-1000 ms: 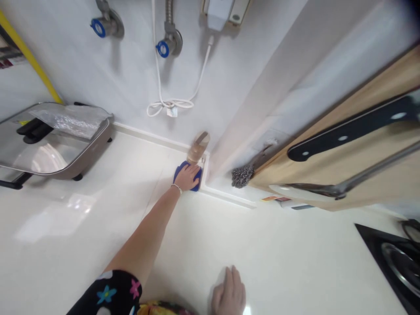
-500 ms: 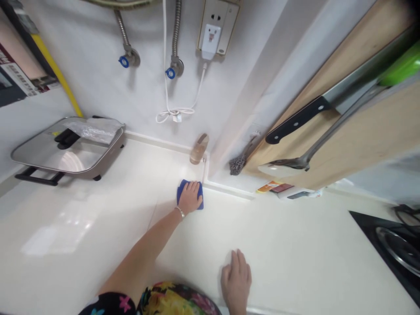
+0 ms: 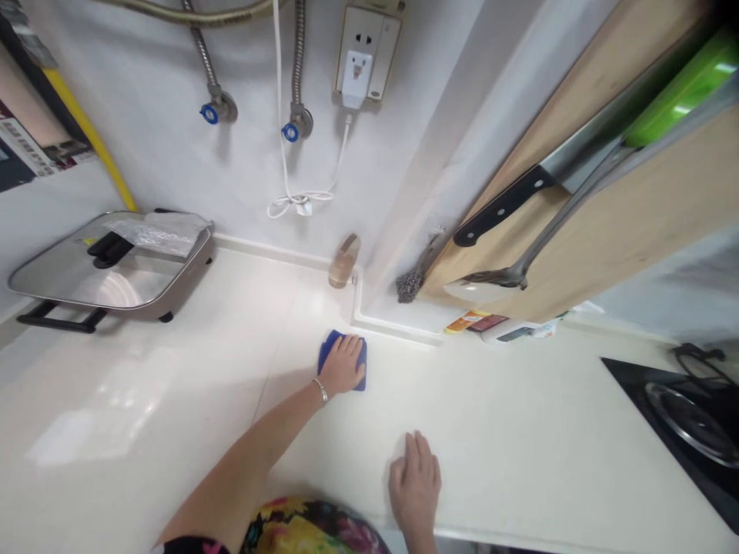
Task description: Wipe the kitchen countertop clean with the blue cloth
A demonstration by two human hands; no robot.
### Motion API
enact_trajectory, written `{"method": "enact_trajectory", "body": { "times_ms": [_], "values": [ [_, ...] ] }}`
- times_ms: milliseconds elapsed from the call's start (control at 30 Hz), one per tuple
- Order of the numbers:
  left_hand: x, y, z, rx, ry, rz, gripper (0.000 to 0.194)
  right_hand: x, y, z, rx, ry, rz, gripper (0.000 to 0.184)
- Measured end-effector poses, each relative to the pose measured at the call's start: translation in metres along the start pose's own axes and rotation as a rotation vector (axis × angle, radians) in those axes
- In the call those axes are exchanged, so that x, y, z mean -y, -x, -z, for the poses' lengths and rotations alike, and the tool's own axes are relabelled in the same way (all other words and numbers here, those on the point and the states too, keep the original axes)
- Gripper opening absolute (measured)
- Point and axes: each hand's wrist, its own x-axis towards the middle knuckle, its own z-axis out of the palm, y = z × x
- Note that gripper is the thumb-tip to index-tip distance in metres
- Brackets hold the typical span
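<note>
Left hand (image 3: 342, 365) on blue cloth (image 3: 326, 348), seen from beside the pale counter (image 3: 519, 431). The palm lies flat over the cloth, fingers extended and thumb out to the right; whether any edge is pinched underneath, I cannot tell. The cloth lies directly beneath this hand, short of the wall ledge (image 3: 398, 332) and the small bottle (image 3: 344, 263). The right hand (image 3: 416, 477), loosely curled with nothing visible in it, rests farther off, nearer the front edge. The cloth looks roughly square, its middle covered; no clear long axis or pointing end shows.
</note>
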Motion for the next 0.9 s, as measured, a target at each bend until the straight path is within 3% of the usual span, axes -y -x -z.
{"method": "enact_trajectory", "body": {
  "times_ms": [400, 667, 900],
  "values": [
    [-0.035, -0.053, -0.024, 0.09, 0.054, -0.126, 0.066, 0.003, -0.003, 0.005, 0.077, -0.012, -0.023, 0.049],
    [-0.075, -0.078, -0.051, 0.104, 0.097, -0.225, 0.066, 0.005, -0.007, 0.007, 0.102, 0.016, -0.013, 0.052],
    [-0.113, -0.103, -0.074, 0.122, 0.124, -0.233, 0.067, 0.009, -0.012, 0.012, 0.139, -0.011, -0.045, 0.055]
  ]
}}
